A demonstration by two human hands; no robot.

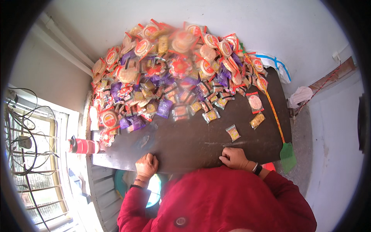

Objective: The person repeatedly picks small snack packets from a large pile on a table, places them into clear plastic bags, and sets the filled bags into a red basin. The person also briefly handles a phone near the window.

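My left hand (pixel 147 166) rests closed on the near edge of the dark tabletop (pixel 185 145), with nothing seen in it. Farther right, my right hand (pixel 234 158) lies on the same edge, fingers curled in and also holding nothing visible. Just beyond it is a small yellow-and-pink wrapped snack (pixel 233 133). A golden wrapped snack (pixel 257 120) and a round cracker in a clear red-edged packet (pixel 255 102) lie up and to the right. Across the back spreads a large heap of packaged snacks (pixel 127 74), including round crackers and purple packets (pixel 164 108).
A green fly swatter (pixel 288 158) with a yellow-orange handle lies along the right side, its head past the table edge. A pink-red bottle (pixel 84 146) stands at the left. Tangled cables (pixel 26 139) hang by the barred window. Below the table is a teal basin (pixel 120 182).
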